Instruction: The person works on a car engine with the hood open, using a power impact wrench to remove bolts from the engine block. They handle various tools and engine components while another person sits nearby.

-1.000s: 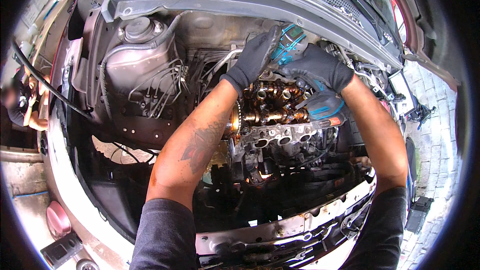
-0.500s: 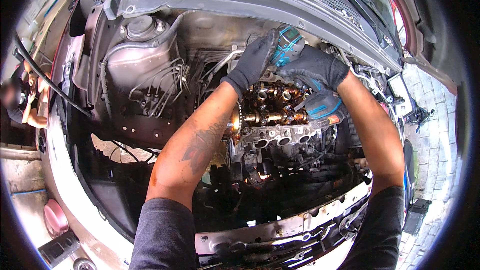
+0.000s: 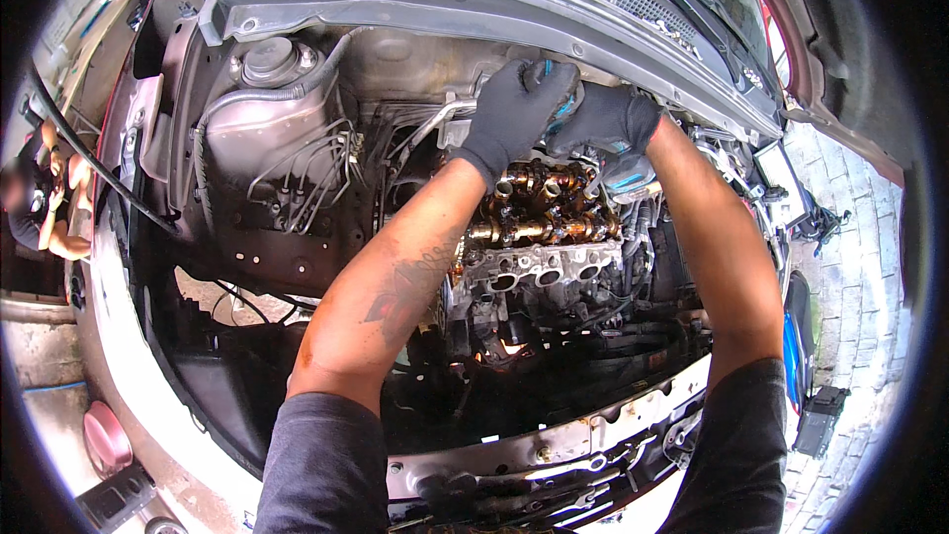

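Note:
Both my hands, in black gloves, are close together above the rear of an opened engine (image 3: 539, 262). My right hand (image 3: 611, 124) is wrapped round the grip of a teal and dark grey cordless power driver (image 3: 627, 178). The driver's lower end shows below that hand; its nose and most of its body are hidden. Closed against the driver's upper end is my left hand (image 3: 516, 109), its fingers curled. Just nearer to me, the oily brown camshafts (image 3: 539, 230) lie exposed in the cylinder head, with round ports along its near side.
Several wrenches (image 3: 583, 470) lie along the front crossmember (image 3: 465, 465). A strut tower (image 3: 272, 59) and bent metal pipes stand at left. The cowl (image 3: 395, 0) borders the back. Another person (image 3: 44, 188) is at far left; a black case (image 3: 822, 420) rests on paving at right.
The left hand has shifted right and curled over the driver's upper end. My right hand and the driver have moved slightly left and away, baring more of the engine's right side.

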Motion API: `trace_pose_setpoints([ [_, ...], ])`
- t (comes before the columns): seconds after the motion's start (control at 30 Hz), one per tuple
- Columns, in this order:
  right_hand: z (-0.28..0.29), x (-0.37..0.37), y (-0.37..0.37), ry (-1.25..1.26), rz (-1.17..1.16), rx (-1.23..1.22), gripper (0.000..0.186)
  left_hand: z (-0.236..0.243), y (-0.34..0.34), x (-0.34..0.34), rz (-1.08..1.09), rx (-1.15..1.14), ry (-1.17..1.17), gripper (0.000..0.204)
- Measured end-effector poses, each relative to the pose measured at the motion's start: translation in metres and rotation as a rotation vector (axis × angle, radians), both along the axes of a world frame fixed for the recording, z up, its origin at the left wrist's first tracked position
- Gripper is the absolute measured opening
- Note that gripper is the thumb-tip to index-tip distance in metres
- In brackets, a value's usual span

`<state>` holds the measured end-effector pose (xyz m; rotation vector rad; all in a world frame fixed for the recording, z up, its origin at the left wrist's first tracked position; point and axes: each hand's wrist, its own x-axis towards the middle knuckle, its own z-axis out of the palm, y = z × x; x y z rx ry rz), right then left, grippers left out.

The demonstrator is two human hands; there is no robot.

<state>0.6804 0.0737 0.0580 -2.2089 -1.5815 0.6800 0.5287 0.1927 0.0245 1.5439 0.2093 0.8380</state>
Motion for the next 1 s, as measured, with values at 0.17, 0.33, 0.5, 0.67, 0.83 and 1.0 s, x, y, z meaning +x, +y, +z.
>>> trace_pose_setpoints([
  [0.17, -0.001, 0.011, 0.002, 0.102, 0.156, 0.159, 0.052, 0.000, -0.023, 0.009, 0.167, -0.045, 0.040, 0.057],
  [0.33, 0.010, -0.012, 0.003, 0.310, -0.094, -0.326, 0.041, -0.016, -0.015, 0.011, 0.220, -0.026, -0.053, 0.047],
  [0.5, 0.018, -0.058, -0.006, 0.550, -0.221, -0.180, 0.034, -0.035, 0.017, 0.024, 0.048, 0.193, -0.158, 0.038],
  [0.67, 0.019, -0.065, -0.012, 0.674, -0.383, -0.128, 0.033, -0.033, 0.028, 0.039, -0.019, 0.600, 0.085, 0.037],
  [0.83, 0.013, -0.018, -0.008, 0.373, -0.187, -0.227, 0.040, -0.026, -0.001, 0.041, 0.089, 0.055, 0.050, 0.048],
  [1.0, -0.006, 0.017, 0.007, -0.161, 0.194, 0.237, 0.056, -0.018, -0.029, 0.040, 0.422, 0.019, 0.045, 0.053],
])
